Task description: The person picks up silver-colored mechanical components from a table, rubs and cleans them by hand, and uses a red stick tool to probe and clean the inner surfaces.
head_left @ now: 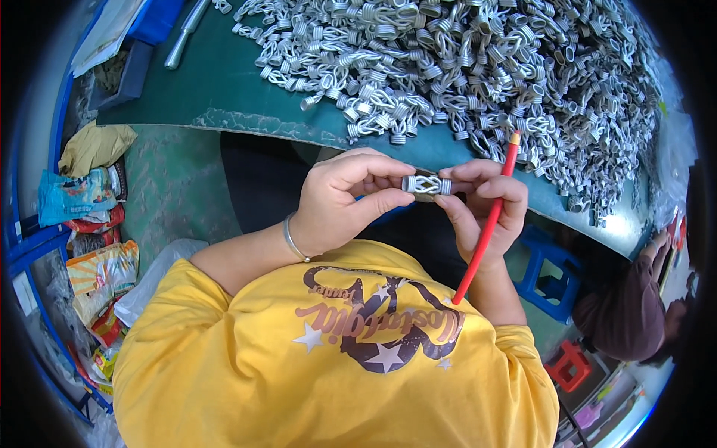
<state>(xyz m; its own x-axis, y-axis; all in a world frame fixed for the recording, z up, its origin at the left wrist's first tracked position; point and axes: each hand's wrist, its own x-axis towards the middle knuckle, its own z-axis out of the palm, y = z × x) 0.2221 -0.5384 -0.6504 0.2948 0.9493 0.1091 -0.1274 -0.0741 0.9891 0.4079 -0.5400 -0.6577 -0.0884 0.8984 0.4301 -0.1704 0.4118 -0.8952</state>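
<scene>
Between my two hands, just in front of the table's near edge, is a small silver metal fitting (426,184) with ribbed ends and a twisted, open middle. My left hand (345,193) pinches its left end between thumb and fingers. The right end is gripped by the thumb and forefinger of my right hand (485,205). A long red pencil-like stick (493,224) with a tan end is also tucked in my right hand, slanting from upper right to lower left. Beyond my hands, a large heap of similar metal fittings (448,67) covers much of the table.
The green table (216,89) has a worn near edge. A metal rod-like tool (183,37) and a grey bin (123,78) are at far left. Bags and packets (101,261) fill the left side. A blue stool (549,272), a red stool (570,366) and another person (624,317) are at right.
</scene>
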